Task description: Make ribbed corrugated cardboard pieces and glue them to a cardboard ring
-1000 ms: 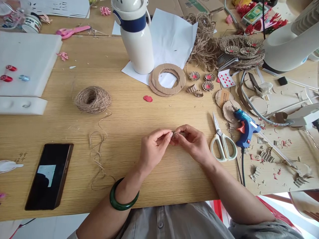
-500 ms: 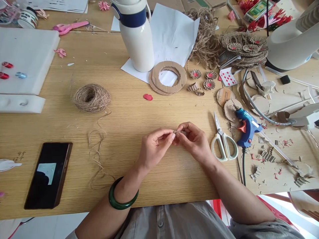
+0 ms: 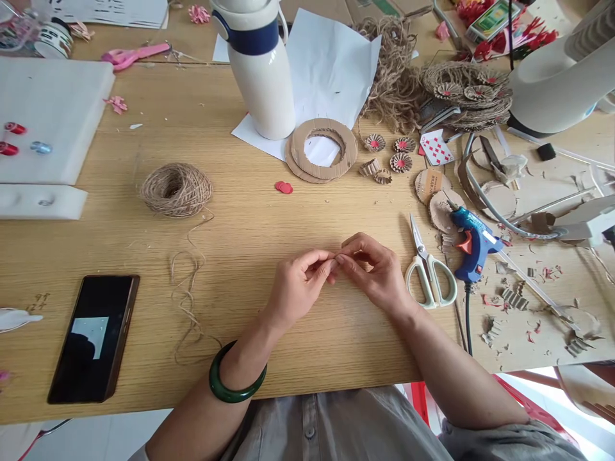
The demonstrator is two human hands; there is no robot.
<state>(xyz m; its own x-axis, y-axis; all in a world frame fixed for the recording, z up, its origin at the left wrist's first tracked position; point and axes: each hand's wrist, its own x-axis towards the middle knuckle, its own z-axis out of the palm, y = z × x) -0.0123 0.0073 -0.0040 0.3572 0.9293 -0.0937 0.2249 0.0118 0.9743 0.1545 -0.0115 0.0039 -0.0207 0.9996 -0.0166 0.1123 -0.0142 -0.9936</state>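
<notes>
My left hand point(image 3: 295, 285) and my right hand point(image 3: 373, 274) meet fingertip to fingertip above the table, just in front of my body. Both are closed in a pinch around a small brown strip of corrugated cardboard, which the fingers now almost wholly hide. To the right of my right hand lie white-handled scissors point(image 3: 431, 275) and a blue glue gun point(image 3: 475, 246). Beyond the hands are small red paper discs point(image 3: 284, 187), fluted cardboard rings point(image 3: 369, 168) and fluted cardboard flowers with red centres point(image 3: 400, 162).
A twine ball point(image 3: 177, 189) trails loose string at left, near a phone point(image 3: 93, 339). A white bottle point(image 3: 264, 83) stands at the back beside cardboard rings point(image 3: 348, 150). Cardboard scraps point(image 3: 515, 299) litter the right side, below a white lamp base point(image 3: 538, 96).
My fingertips have drawn closer together over the cardboard strip, covering the part that showed between them. The view has shifted slightly; the things on the table lie as before.
</notes>
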